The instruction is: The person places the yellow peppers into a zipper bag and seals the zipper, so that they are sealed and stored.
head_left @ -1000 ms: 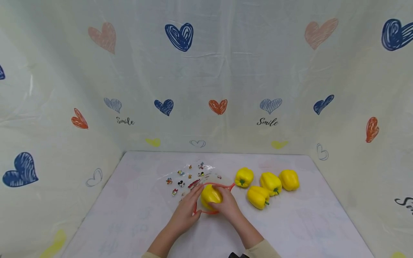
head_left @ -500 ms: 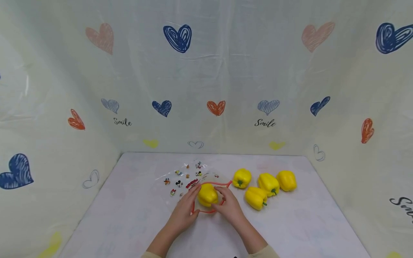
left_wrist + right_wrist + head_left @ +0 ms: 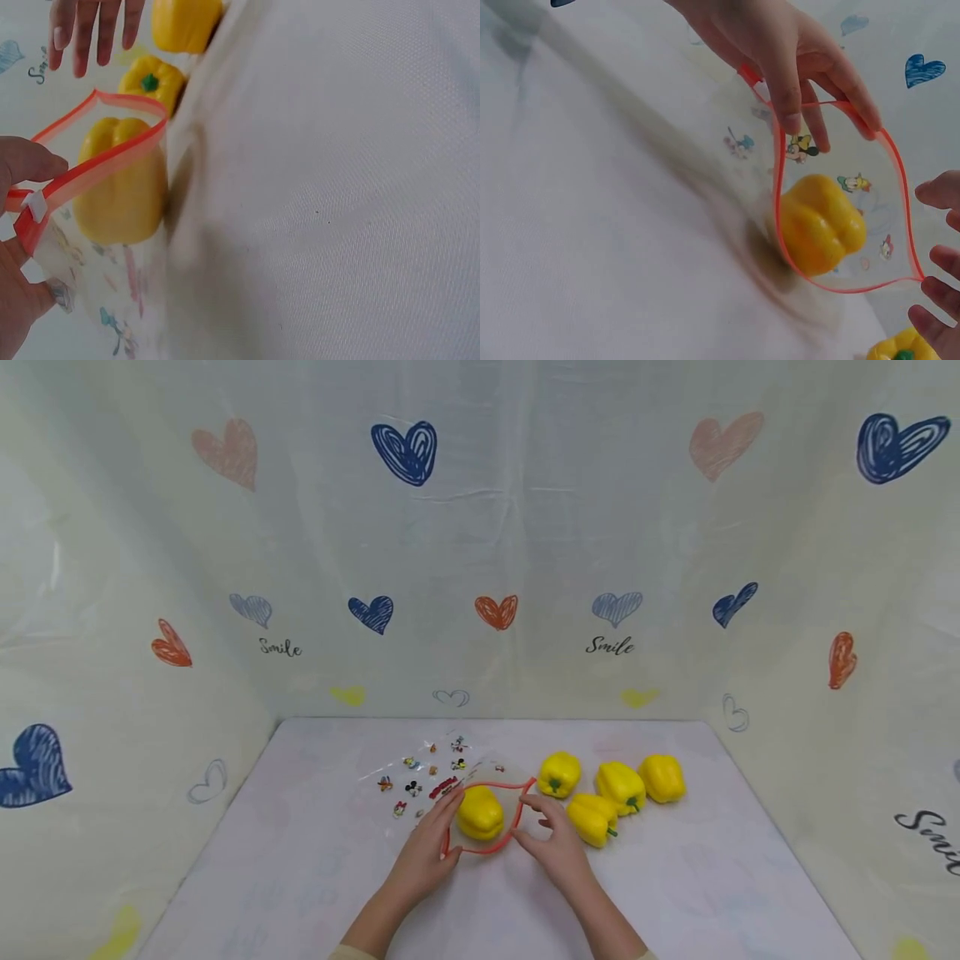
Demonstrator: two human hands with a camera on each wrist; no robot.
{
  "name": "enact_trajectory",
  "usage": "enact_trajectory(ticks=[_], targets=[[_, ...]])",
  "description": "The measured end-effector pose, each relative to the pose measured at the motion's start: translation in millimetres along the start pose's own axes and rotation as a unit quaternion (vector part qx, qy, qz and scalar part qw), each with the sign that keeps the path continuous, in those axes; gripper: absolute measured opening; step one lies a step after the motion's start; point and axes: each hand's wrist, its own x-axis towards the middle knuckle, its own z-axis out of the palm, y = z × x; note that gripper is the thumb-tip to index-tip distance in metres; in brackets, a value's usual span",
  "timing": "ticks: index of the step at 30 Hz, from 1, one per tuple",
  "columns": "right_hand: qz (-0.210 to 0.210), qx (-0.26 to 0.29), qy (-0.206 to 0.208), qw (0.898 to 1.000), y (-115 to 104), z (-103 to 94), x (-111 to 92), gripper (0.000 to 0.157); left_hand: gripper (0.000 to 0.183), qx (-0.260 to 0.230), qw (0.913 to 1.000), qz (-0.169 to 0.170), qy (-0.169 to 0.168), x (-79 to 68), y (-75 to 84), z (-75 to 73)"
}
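A beige sleeve (image 3: 348,953) shows at the bottom edge, and the 2 hands reach up over the white table (image 3: 300,852) with a space between them. The left hand (image 3: 425,857) grips the left edge of a clear bag (image 3: 112,159), its thumb on the near side of the red rim and its fingers farther along; a white slider (image 3: 34,205) sits on the rim beside that thumb. The right hand (image 3: 562,852) is at the opposite edge with its fingers parted and bent, just beside the rim; whether a fingertip touches it, I cannot tell. Between the 2 hands, 1 yellow pepper (image 3: 480,813) lies inside the bag, close behind the mouth and touched by neither hand. Cartoon prints (image 3: 413,787) cover the bag's body, which spreads away to the far left. Past the right hand, 4 other peppers (image 3: 621,787) lie near one another on the table. Behind everything hangs a pale curtain (image 3: 487,543) with hearts and the word "Smile".
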Motion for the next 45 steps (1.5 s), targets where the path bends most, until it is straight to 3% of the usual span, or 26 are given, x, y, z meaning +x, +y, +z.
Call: enact_trajectory(ticks=[10,16,23,34,45], targets=[[-0.008,-0.008,0.066,0.998,9.7,-15.4,-4.6,0.044,0.084,-0.006,0.9999,-0.014,-0.008,-0.4,-1.5,-2.2],[0.021,-0.007,0.134,0.991,13.7,-30.5,-11.6,0.043,0.084,-0.023,0.9993,-0.028,-0.012,-0.5,0.5,-1.6],[0.024,-0.030,0.181,0.983,17.9,-46.1,-15.5,0.044,0.086,-0.025,0.9989,-0.037,-0.014,1.0,-0.5,-1.2],[0.038,-0.029,0.202,0.978,41.1,-64.3,-18.0,0.048,0.085,-0.022,0.9990,-0.038,-0.013,1.2,1.1,-2.9],[0.103,-0.027,0.183,0.977,51.7,-73.1,-18.1,0.059,0.086,-0.025,0.9989,-0.037,-0.013,-0.5,1.5,-2.8]])
